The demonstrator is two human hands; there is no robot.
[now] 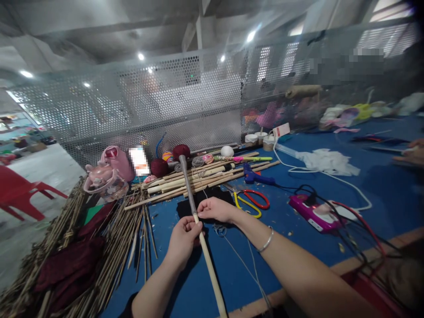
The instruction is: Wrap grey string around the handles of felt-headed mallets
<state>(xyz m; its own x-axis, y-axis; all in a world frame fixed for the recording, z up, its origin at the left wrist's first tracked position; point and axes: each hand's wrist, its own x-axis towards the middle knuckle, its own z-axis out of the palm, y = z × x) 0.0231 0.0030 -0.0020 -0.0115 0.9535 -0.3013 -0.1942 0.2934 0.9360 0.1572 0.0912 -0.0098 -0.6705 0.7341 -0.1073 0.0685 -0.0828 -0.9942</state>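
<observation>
A long pale wooden stick (211, 269) slants from the bottom edge up toward the middle, its upper part wrapped in grey cord (189, 187). My left hand (185, 238) is closed around the stick just below the wrapped part. On the other side of the stick, my right hand (215, 210) has its fingers pinched at the lower end of the wrapping; what they hold is too small to make out. Loose grey cord (240, 258) trails over the blue table under my right forearm. Black cloth (185, 208) lies beneath the hands.
Scissors (251, 204), a blue glue gun (258, 177) and a magenta power strip (316, 214) with cables lie right. Wooden sticks (172, 183) and yarn balls are behind; thin twigs (112, 247) lie left. A person's hand (412, 154) shows at far right.
</observation>
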